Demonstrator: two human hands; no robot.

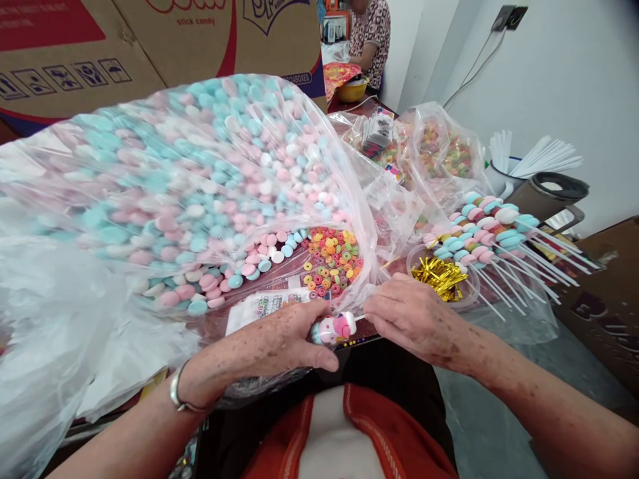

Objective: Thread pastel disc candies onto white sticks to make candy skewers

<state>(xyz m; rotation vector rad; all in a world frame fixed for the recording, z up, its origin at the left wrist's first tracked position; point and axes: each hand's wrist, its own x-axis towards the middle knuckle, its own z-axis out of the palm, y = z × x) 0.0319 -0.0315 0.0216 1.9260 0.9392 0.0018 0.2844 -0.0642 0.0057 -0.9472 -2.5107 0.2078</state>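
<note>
Near the table's front edge, a marshmallow skewer (335, 328) in a printed clear wrapper lies sideways between my hands. My left hand (279, 339) is closed around its left end, with thumb and fingers on either side. My right hand (417, 318) is closed in a pinch at the white stick end on the right; its fingertips partly hide the stick. Just behind are small ring candies (332, 259) in several colours and printed wrappers (269, 306). Gold twist ties (439, 276) fill a clear round tub beside my right hand.
A big clear bag of pink, blue and white marshmallows (200, 166) spreads across the left. Finished skewers (489, 233) are piled on the right, before a mug (504, 169) of white sticks. A carton (150, 46) stands behind; another person (372, 40) sits farther back.
</note>
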